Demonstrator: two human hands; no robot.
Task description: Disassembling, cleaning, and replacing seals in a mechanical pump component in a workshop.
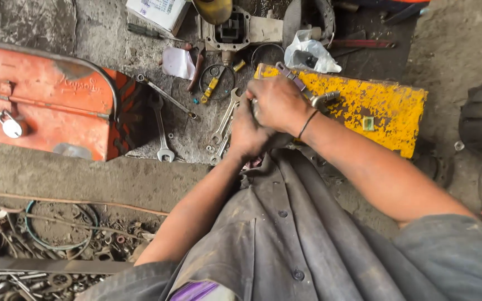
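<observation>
While the grimy concrete floor (85, 178) fills most of the head view, its biggest object is a red metal toolbox (46, 106) at the left, shut with a small padlock (11, 126) on its front. To the right lies a chipped yellow metal box (375, 108), and both hands meet over its near left corner. The right hand (279, 103), a black band on its wrist, is closed from above around a small metal part (323, 99) whose grey end sticks out to the right over the yellow lid. The left hand (249, 136) is clenched just beneath it, pressed against the right hand; what it grips is hidden. Left of the hands, open-ended spanners (163, 131) lie on the floor, near a crumpled white plastic bag (311, 53) and a wire ring (216, 81).
</observation>
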